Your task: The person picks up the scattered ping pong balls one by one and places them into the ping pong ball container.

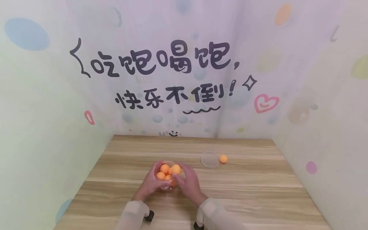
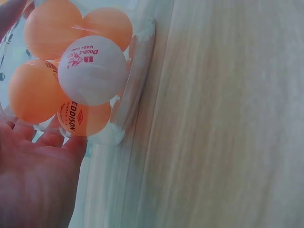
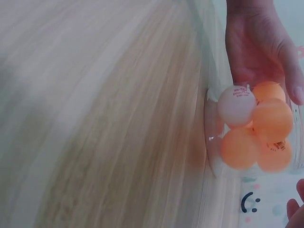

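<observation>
A clear plastic jar [image 2: 142, 66] stands on the table with several orange ping-pong balls [image 2: 35, 92] inside and one white ping-pong ball [image 2: 92, 71] low at its near wall. My left hand [image 1: 150, 181] grips the jar's left side, fingers curled round it and thumb across the front. At the right of the jar's mouth my right hand [image 1: 190, 183] pinches an orange ping-pong ball [image 1: 176, 169] between thumb and fingers. In the right wrist view only a few fingertips [image 3: 295, 211] of that hand show.
A round, transparent lid [image 1: 209, 159] lies flat on the wooden table [image 1: 244, 191], behind and right of the jar. Touching or nearly touching it is a loose orange ping-pong ball [image 1: 223, 158]. Printed walls [image 1: 172, 121] bound the table at the back and sides.
</observation>
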Demonstrator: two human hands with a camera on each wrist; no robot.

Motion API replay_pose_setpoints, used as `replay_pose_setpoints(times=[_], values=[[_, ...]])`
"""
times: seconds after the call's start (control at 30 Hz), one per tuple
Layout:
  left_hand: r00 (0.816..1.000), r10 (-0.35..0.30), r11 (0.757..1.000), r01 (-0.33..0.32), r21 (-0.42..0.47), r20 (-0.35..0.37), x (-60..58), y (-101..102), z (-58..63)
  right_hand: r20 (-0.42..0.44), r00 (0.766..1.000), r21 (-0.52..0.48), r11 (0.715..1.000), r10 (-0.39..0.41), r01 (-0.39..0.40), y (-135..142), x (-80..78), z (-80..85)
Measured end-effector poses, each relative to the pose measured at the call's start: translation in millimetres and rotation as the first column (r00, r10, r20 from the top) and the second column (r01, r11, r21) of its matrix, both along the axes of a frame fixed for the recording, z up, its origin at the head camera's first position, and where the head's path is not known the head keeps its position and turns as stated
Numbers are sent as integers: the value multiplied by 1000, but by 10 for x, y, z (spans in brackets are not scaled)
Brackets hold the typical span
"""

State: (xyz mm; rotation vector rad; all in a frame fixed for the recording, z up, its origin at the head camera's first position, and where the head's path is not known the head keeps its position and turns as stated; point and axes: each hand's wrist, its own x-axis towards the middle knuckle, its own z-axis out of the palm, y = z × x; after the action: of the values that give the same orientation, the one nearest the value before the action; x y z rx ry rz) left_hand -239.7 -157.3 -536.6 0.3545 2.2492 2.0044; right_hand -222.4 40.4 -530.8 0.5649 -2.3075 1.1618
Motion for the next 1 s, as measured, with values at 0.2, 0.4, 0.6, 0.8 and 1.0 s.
replay_pose_setpoints(times=[0.2,0.4,0.6,0.8,1.0], values=[[1000,0,999,1,33,-15,-67,-5,-123,-21,1000,-20,1000,2,-3,-56,-19,-48],[999,-10,999,11,31,-40,-85,-15,-147,72,997,-20,1000,6,-4,-112,-50,-62],[999,-14,1000,14,16,-42,-93,-17,-147,182,983,-79,997,24,-10,-143,-60,-41],[999,5,1000,-6,-27,-37,-83,-24,-99,311,946,-198,980,90,-28,-155,-79,2],[1000,-12,998,11,-57,-26,-90,-25,-78,392,912,-259,966,119,-15,-168,-68,36]])
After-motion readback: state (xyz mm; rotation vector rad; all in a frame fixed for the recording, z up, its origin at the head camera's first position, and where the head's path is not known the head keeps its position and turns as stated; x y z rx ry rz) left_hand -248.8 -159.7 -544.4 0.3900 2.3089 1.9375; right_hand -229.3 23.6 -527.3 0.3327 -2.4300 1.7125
